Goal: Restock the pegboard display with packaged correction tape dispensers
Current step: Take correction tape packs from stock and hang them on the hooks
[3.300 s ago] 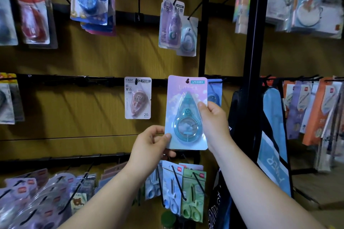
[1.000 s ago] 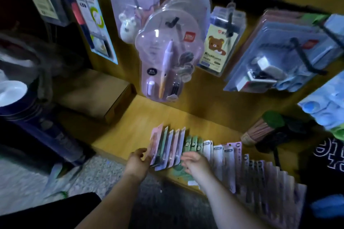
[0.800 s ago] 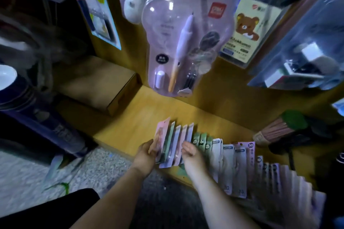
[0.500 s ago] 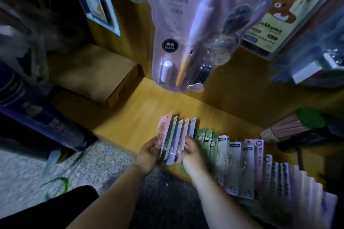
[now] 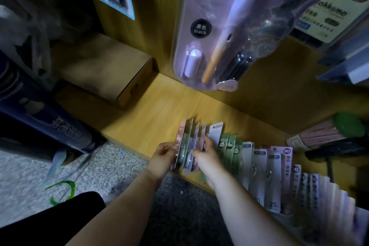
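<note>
A long row of packaged correction tape dispensers (image 5: 259, 168) stands on edge along a low wooden shelf (image 5: 151, 110), running from the middle to the lower right. My left hand (image 5: 162, 159) pinches the pink package (image 5: 179, 142) at the row's left end. My right hand (image 5: 205, 156) has its fingers pushed in among the packages just behind it, lifting a white-backed package (image 5: 214, 133) above the others. The green panda packages (image 5: 228, 146) stand right of that hand.
A big lilac pen blister pack (image 5: 219, 32) hangs close overhead from the pegboard, with a bear-print pack (image 5: 327, 18) to its right. A cardboard box (image 5: 111, 72) sits at the shelf's left end. Speckled floor (image 5: 60, 170) lies below; a broom head (image 5: 323, 134) lies at right.
I have left the pegboard and bent down to the low shelf. Over the last second both hands stayed at the row's left end, and my right hand raised a white-backed package.
</note>
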`<state>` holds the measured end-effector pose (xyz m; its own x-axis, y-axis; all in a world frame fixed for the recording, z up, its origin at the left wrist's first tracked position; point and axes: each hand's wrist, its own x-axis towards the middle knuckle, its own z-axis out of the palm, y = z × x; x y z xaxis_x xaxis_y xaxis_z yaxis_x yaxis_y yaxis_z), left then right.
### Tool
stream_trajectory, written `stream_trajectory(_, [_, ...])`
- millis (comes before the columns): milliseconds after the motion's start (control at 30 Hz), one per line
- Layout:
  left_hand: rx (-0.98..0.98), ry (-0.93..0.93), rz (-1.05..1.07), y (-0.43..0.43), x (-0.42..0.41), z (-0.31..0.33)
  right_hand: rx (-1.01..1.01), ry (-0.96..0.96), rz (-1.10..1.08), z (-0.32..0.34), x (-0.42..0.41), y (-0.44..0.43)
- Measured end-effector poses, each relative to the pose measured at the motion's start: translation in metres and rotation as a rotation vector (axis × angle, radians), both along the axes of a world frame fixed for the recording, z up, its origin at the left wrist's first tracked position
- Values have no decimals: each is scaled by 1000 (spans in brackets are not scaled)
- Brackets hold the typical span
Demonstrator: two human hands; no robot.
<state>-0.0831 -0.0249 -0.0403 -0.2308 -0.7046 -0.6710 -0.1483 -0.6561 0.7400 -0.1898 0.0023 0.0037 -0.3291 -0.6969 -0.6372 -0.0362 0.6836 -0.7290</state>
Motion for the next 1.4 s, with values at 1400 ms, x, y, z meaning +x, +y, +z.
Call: stream_trajectory(1400, [-781, 36, 189, 114, 57, 197, -409, -594, -236, 120, 37, 84])
